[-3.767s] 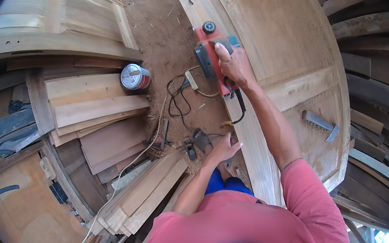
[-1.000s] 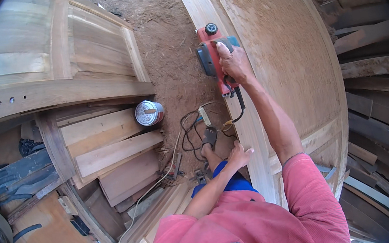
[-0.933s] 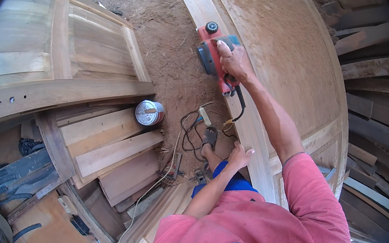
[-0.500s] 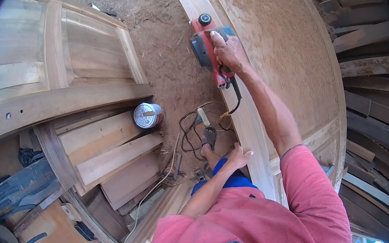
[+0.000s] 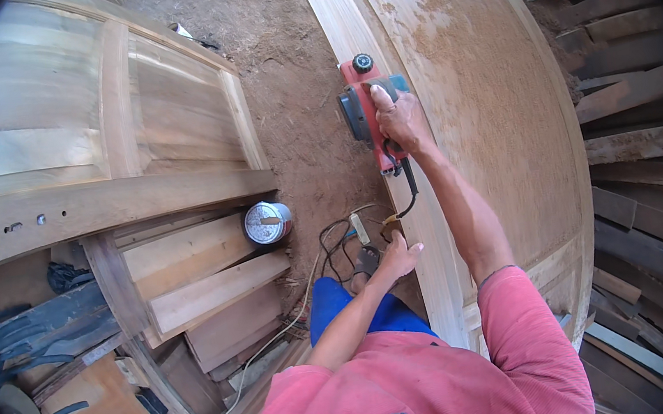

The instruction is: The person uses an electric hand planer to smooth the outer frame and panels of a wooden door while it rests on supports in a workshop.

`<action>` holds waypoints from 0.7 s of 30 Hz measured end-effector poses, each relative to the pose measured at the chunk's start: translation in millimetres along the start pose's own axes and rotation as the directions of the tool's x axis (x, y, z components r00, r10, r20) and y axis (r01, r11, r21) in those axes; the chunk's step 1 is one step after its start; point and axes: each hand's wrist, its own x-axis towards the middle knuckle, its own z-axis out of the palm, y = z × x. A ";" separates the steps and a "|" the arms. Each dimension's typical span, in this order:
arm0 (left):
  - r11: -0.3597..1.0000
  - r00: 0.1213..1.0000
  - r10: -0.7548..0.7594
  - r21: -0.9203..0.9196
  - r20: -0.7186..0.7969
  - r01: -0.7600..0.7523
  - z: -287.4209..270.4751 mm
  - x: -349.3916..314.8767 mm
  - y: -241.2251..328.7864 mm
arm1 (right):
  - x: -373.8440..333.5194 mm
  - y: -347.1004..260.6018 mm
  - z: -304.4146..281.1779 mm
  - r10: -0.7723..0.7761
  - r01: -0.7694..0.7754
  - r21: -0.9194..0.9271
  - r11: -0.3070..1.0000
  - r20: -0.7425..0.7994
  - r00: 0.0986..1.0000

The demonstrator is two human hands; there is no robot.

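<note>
My right hand [image 5: 404,121] is wrapped around the rear handle of a red and black electric planer [image 5: 370,113]. The planer has a black knob at its front and sits on the long left edge board of a panelled wooden door [image 5: 504,132]. A black cord [image 5: 411,185] runs back from the tool and drops over the door's edge. Close to that same edge is my left hand [image 5: 398,258], nearer my body, with thumb and finger apart and nothing visible in it. Whether its fingertips touch the wood I cannot tell. Sawdust [image 5: 443,7] lies over the door panel.
Another panelled door [image 5: 128,200] lies at the left above stacked boards [image 5: 196,248]. A white bucket [image 5: 266,223] stands beside them. Loose cables and a power strip [image 5: 360,228] are on the dusty floor near my foot [image 5: 367,260]. Stacked timber [image 5: 642,144] lines the right side.
The view has shifted, so the door's far end now shows and most things sit lower. My left hand has moved forward along the door's edge. My right hand stays on the planer.
</note>
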 end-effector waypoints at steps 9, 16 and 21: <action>1.000 0.999 0.023 0.012 0.035 -0.023 -9.3 10.6 -1.1 | 27.8 -4.8 11.2 0.017 -0.020 -0.055 0.998 -0.060 0.998; 0.973 0.993 0.083 -0.208 -0.087 -0.099 -45.0 69.9 6.6 | 54.0 -31.5 9.7 0.060 -0.060 -0.028 0.998 0.011 0.998; 0.978 0.978 0.096 -0.166 -0.184 -0.127 -93.8 94.7 24.1 | 76.9 -54.8 18.5 0.097 -0.095 -0.049 0.994 0.044 0.994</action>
